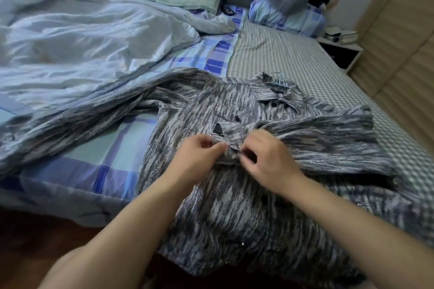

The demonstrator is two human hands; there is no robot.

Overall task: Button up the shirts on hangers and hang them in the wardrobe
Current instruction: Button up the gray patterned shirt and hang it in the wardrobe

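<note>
While the shirt [234,206] lies flat on the bed [293,58] | left hand [199,155] fingers pinch its cuff [226,139] | right hand [265,159] fingers pinch the same cuff, just beside the left.

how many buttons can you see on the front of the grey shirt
4 dark buttons: one just under the collar, one lower at chest level, one below the hands and one near the hem. The hands and the folded-over sleeve may hide more.

A grey-and-white streaked shirt [234,206] lies flat on the bed, front up, collar toward the far side. Its upper dark buttons are fastened. One sleeve trails left; the other is folded across the chest.
</note>
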